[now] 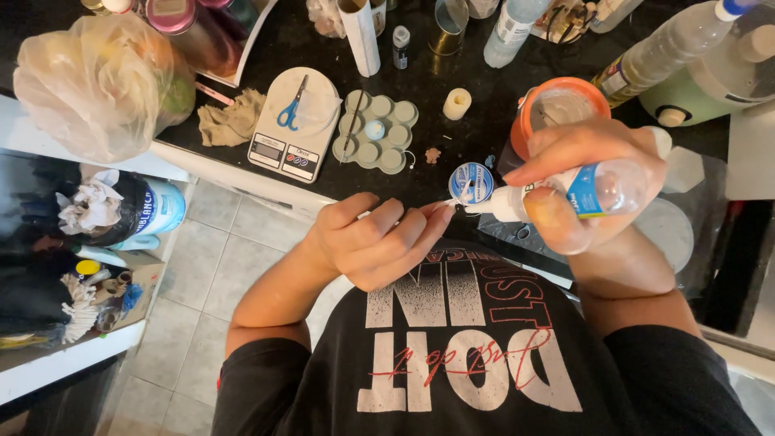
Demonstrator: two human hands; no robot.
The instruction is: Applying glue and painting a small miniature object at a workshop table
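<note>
Squeezing a small clear glue bottle [593,192], the right hand [581,182] is wrapped shut around its body, nozzle aimed sideways at the left hand [375,242]. Left hand curled closed, fingertips pinching something tiny at the nozzle tip; the piece itself is too small to make out. Both held in the air just above the counter [436,89] edge, close to the chest.

Judgement: a light, steady squeeze serves best, tip kept touching the pinched piece so only a drop lands; the nearby fingertips risk getting glued.

Just beyond the nozzle, a small round blue-and-white tin [471,182], shut. Beyond the right hand, an orange bowl [561,105] holding pale greyish stuff. Farther past the left hand, a grey mould tray [378,133] of round cups, one with a pale blue disc, the others seemingly empty. Beside it, a white kitchen scale [295,121] carrying blue-handled scissors [291,106]. Far off to the left, a knotted plastic bag [101,81], contents unclear.
</note>
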